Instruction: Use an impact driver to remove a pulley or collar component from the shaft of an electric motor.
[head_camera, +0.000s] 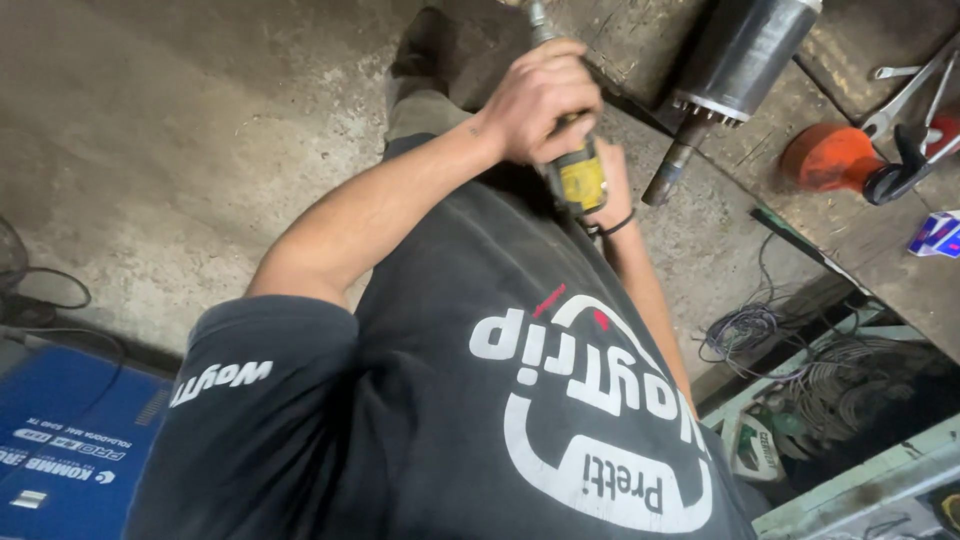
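- Black T-shirt (450, 420) with white print: nearest the camera, directly below the tool.
- Blue case (70, 450): on the floor, far left of the tool and nearer the camera.
- Left hand (540, 95): grip clamped around the tool's middle, fingers wrapped fully over it.
- Yellow-handled tool (580, 178): held in front of the belly, above the floor. The yellow butt end is nearest the body, and a grey metal shaft leaves the fist on the far side.
- Long axis: runs from the body outward and down toward the floor, leaning slightly left. The working tip points away from the person and is cut off by the frame edge.
- Right hand (612, 185): black band at the wrist, just behind the tool's yellow end and mostly hidden by it. Whether its grip is closed cannot be told.
- Step in hand, as a judgement: a two-handed hold on the tool, not yet applied to anything visible. A further move would call for a steady left grip and the axis kept straight.
- Loose wire bundle (745, 330): right of the tool, beside green shelving.
- Shoe (420, 45): beyond the tool, on the concrete floor (200, 130).
- Dark cylinder with shaft (740, 50): on the surface (870, 240), beyond and right of the tool.
- Orange object (825, 155) and wrenches (905, 95): farther right of the tool on the same surface.
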